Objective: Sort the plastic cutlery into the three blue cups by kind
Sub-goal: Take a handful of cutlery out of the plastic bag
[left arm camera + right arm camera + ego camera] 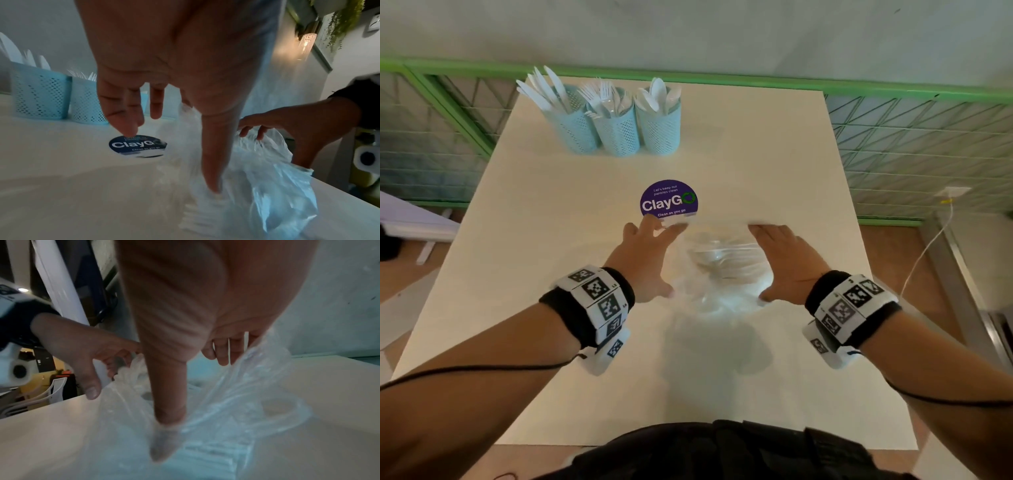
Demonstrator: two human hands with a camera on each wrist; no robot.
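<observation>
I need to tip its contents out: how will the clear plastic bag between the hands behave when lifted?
The clear plastic bag looks thin and crumpled, so probably floppy and sagging. The white cutlery inside seems loose and may shift or slide. Its glossy film could slip between the fingers.

Blurred cutlery [726,255] inside clear plastic bag [719,294]

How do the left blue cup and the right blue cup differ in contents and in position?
The left blue cup holds white knives, the right blue cup white spoons. The left cup stands nearest the table's left edge, the right cup nearer the middle. Both are perforated, upright and filled.
</observation>
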